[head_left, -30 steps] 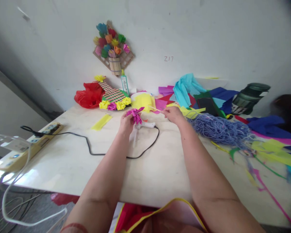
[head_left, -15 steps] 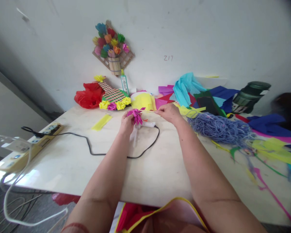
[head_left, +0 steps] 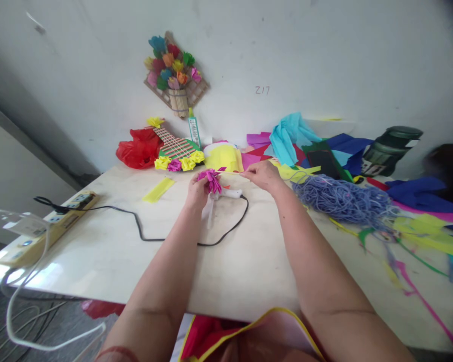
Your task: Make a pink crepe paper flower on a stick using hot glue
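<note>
My left hand point(head_left: 198, 191) is closed on a magenta paper flower point(head_left: 210, 181) over the middle of the table. A thin pale stick point(head_left: 231, 173) runs level from the flower towards the right, and my right hand point(head_left: 262, 176) pinches its far end between thumb and fingers. Behind and below the flower lies a white glue gun point(head_left: 232, 193), partly hidden, with a black cord point(head_left: 245, 217) leaving its handle. Left of my left hand, a yellow paper strip point(head_left: 158, 190) rests flat on the table.
A power strip point(head_left: 49, 229) lies along the left edge. At the back are a red plastic bag point(head_left: 139, 148), a flower-trimmed stick craft point(head_left: 176, 147) and a glue bottle point(head_left: 194, 130). A blue-purple yarn bundle point(head_left: 343, 201), paper sheets point(head_left: 292, 136) and a dark green jar point(head_left: 390, 151) occupy the right.
</note>
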`<state>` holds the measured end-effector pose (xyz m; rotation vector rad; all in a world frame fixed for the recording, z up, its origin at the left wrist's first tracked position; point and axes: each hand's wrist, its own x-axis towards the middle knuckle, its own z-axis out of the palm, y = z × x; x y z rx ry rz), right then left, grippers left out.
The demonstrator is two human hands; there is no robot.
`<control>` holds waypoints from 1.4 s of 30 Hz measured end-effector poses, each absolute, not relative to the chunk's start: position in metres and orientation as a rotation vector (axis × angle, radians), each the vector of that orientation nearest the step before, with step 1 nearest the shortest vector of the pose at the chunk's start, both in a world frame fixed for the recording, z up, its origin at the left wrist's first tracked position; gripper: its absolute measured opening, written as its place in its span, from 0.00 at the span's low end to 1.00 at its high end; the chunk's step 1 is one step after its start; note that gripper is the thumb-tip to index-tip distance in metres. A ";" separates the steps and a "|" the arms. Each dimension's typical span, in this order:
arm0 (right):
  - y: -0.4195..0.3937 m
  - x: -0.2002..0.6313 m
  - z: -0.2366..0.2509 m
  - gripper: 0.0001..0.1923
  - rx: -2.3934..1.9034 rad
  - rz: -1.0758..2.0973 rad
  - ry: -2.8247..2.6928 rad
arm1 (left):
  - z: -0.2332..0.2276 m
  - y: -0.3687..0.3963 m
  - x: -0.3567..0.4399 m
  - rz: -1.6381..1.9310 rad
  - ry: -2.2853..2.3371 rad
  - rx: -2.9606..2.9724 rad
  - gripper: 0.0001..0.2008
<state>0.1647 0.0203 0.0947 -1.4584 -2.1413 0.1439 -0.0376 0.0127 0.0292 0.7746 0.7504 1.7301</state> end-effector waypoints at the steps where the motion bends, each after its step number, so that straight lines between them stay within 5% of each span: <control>1: 0.020 0.166 0.095 0.15 -1.441 0.178 -2.133 | 0.029 0.013 -0.038 1.733 0.751 0.772 0.10; 20: 0.007 0.132 0.086 0.15 -1.126 0.732 -2.196 | 0.025 0.014 -0.039 1.753 0.792 0.774 0.09; 42: 0.011 0.134 0.084 0.11 -1.155 0.643 -2.224 | 0.032 0.010 -0.037 1.812 0.727 0.751 0.08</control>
